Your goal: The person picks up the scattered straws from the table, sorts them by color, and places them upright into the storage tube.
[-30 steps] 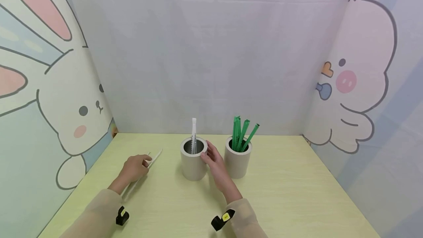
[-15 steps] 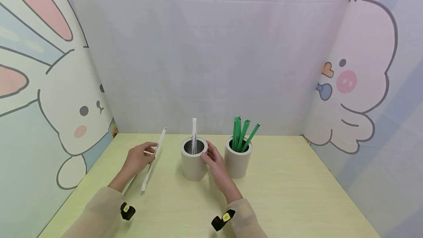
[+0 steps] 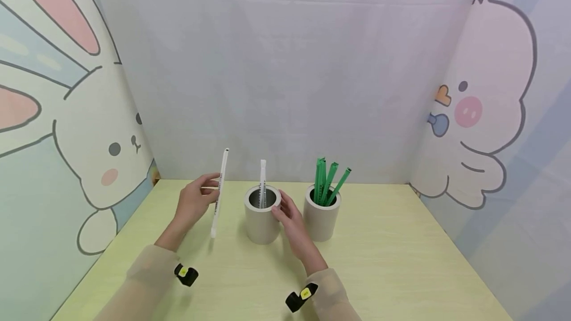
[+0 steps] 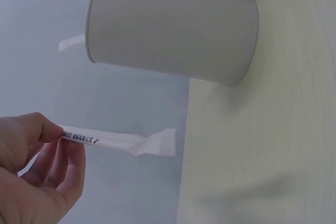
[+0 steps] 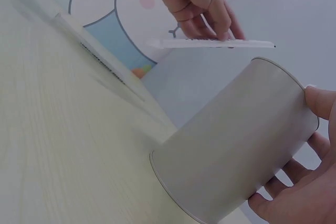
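Observation:
My left hand (image 3: 194, 201) pinches a white paper-wrapped straw (image 3: 220, 192), held nearly upright above the table. In the left wrist view the thumb and fingers meet on the printed part of this straw (image 4: 113, 139). My right hand (image 3: 295, 224) holds the nearer-left grey cup (image 3: 262, 224), thumb at its rim and fingers along its right side. White wrapped straw ends (image 3: 262, 177) stick up out of that cup. Just right of it, a matching grey cup (image 3: 320, 222) bears several green-wrapped straws (image 3: 329, 182).
Another white wrapped straw (image 5: 97, 56) lies on the pale wood table (image 3: 379, 261), seen in the right wrist view; my left arm hides it in the head view. Cartoon-printed cloth walls (image 3: 285, 78) stand at the back and sides.
My left hand has lifted the white straw off the table, moving it rightward and away, and turned it nearly upright. The right hand and both cups have stayed put.

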`<state>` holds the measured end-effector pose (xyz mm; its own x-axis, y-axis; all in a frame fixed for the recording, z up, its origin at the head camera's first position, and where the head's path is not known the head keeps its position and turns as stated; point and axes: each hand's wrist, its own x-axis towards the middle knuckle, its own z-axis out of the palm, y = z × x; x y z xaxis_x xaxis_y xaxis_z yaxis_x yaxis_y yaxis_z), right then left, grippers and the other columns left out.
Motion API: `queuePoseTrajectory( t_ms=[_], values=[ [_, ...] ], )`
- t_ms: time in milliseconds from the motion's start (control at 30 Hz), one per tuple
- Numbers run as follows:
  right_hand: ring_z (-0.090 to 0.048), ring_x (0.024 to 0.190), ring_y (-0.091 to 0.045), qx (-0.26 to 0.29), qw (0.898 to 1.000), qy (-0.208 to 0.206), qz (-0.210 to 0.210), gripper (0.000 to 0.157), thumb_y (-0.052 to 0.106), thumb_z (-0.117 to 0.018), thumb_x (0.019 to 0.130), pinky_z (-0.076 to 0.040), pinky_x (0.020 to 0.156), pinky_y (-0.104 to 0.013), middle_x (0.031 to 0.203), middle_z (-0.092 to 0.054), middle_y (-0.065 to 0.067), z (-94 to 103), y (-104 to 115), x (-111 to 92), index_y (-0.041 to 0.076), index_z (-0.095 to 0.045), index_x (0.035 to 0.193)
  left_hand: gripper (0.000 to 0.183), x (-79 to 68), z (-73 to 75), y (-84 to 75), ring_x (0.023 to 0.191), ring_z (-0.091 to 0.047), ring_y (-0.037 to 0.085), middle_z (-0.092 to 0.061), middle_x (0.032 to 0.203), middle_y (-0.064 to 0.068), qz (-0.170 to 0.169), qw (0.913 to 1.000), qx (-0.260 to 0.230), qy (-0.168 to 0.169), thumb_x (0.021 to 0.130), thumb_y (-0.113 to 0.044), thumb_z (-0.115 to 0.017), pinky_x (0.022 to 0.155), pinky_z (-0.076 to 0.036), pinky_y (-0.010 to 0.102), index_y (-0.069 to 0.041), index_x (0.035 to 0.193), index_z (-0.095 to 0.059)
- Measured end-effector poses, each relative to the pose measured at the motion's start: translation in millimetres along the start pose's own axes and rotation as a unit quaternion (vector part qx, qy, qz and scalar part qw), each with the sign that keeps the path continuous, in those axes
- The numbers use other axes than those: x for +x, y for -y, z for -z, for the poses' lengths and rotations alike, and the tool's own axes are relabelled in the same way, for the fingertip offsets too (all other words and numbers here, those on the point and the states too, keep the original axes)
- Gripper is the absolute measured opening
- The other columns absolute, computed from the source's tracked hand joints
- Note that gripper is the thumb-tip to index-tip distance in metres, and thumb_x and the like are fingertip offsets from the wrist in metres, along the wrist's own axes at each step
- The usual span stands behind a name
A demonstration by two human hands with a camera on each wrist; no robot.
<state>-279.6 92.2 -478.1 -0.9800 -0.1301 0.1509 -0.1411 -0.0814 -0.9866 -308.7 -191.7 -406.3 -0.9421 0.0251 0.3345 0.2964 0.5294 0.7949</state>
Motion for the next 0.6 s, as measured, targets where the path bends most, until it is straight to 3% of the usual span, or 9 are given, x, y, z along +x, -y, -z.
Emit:
queuePoseTrajectory(
  t_ms=[367,600],
  values=[
    [-0.032,0.158,-0.036,-0.003,1.000,0.004,0.000,0.069,0.039,-0.062,0.108,-0.029,0.127,-0.058,0.171,-0.035,-0.010,0.4,1,0,0.022,-0.033,0.168,0.049,11.4,-18.6,-38.8,0.112,-0.070,0.029,-0.070,0.128,0.015,-0.037,0.9934,-0.091,-0.058,0.099,-0.004,-0.068,0.082,-0.062,0.021,-0.013,0.147,-0.063],
    [-0.032,0.157,-0.036,0.001,1.000,0.006,0.001,0.069,0.037,-0.062,0.108,-0.029,0.127,-0.057,0.171,-0.035,-0.011,1.3,0,-1,0.021,-0.032,0.168,0.048,19.0,-26.4,-62.0,0.109,-0.070,0.023,-0.070,0.126,0.011,-0.066,0.9826,-0.144,-0.097,0.099,-0.005,-0.069,0.084,-0.058,0.016,-0.016,0.145,-0.065]
  ],
)
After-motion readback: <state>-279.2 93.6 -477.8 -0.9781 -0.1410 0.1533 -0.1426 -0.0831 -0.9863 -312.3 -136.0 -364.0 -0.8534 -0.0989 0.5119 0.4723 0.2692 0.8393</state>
